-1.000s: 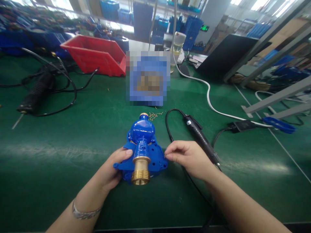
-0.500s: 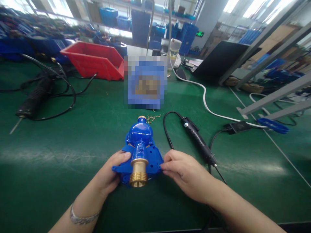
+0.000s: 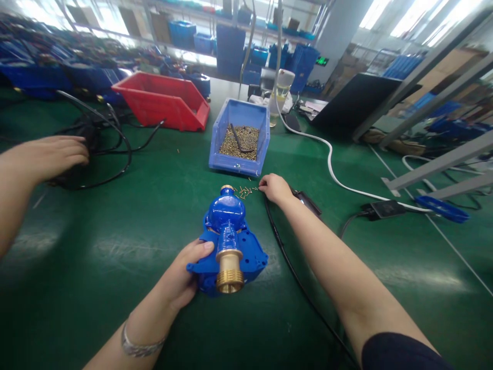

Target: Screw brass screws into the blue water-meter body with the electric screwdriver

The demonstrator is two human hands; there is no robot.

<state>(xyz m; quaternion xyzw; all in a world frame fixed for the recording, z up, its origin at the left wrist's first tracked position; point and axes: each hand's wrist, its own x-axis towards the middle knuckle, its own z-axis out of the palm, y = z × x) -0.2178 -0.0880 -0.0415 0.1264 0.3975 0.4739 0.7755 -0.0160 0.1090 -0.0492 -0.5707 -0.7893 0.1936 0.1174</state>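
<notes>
Gripping blue valve body (image 3: 226, 210) in left hand (image 3: 183, 275), from its left side. Thumb over edge of flat blue plate (image 3: 252, 252), other fingers mostly hidden below. Low centre of view, just right of left hand, over green table (image 3: 96, 288); cannot tell if resting on it. Pointing brass threaded end (image 3: 230, 277) toward wearer, rounded part facing away.

Stretched forward with right hand (image 3: 276, 189), past right side of blue valve body and apart from it, farther out than left hand. Bunched at fingertips by right edge of loose brass screws (image 3: 243, 193); cannot tell if pinching one. Hands well apart, with blue valve body near and left of right hand.

Scattered between far neck of blue valve body and blue bin (image 3: 238, 165): same loose screws. Inside blue bin: many small brass-coloured pieces, plus bent dark rod (image 3: 239, 141) on top. Partly hidden behind right forearm: black tool (image 3: 308, 203). Running along table below that forearm: black cable (image 3: 287, 259).

At far left, well away from blue valve body: another person's hand (image 3: 59, 154), blurred, over dark tool (image 3: 90, 133); grip unclear. Beyond, left of blue bin: red bin (image 3: 162, 105). Out to right: white cable (image 3: 330, 154). On left wrist: silver bracelet (image 3: 140, 348).
</notes>
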